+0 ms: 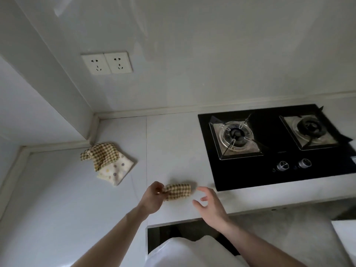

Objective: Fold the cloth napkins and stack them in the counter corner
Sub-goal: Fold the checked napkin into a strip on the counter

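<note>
Now left hand [154,197] pinches checked napkin [179,191]; right hand [211,206] hovers, fingers spread.

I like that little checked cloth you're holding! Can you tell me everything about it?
The checked cloth is a small napkin in a yellow-brown and cream check that looks soft and woven. It is folded or bunched into a short, thick bundle lying sideways near the front edge of the pale counter. The left hand pinches its left end. The right hand is open beside its right end, not touching it.
</note>
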Motion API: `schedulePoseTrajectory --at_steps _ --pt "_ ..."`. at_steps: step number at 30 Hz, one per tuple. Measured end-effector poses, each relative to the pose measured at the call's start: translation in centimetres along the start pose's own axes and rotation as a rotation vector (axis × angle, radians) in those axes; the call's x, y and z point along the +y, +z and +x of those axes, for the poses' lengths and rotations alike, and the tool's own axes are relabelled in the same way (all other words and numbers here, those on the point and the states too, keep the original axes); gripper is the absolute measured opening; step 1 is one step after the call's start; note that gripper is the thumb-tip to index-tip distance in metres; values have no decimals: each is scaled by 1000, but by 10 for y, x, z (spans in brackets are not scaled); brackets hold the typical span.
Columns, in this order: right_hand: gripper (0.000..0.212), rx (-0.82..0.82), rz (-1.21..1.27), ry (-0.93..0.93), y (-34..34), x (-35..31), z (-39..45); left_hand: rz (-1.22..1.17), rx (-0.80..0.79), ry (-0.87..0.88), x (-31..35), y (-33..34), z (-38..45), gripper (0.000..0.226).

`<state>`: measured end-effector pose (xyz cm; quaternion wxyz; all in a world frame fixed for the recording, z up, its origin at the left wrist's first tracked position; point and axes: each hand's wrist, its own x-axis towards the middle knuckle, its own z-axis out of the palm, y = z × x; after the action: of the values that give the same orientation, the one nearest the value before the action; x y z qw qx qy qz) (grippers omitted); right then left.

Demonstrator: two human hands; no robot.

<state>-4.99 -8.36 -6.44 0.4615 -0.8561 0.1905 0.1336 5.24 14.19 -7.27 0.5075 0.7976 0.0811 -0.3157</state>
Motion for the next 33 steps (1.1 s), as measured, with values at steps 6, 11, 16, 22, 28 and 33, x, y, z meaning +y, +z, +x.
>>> schedulePoseTrajectory --at_steps 6,11,16,22,28,33 --pt "78 -120 282 75 -38 -14 3 -315 -135 79 47 3 -38 26" --pt "37 -148 389 46 -96 -21 -5 -202 -221 126 101 37 -45 21" --pt "21 -13 454 67 -163 16 -33 86 -225 267 151 108 -50 12" --pt "21 197 493 130 -255 96 -70 352 -311 406 204 222 -61 33" --pt "17 327 456 182 -347 175 -107 421 -349 489 244 342 -73 16" --pt "11 371 500 202 -410 216 -130 427 -345 479 268 415 -84 19"
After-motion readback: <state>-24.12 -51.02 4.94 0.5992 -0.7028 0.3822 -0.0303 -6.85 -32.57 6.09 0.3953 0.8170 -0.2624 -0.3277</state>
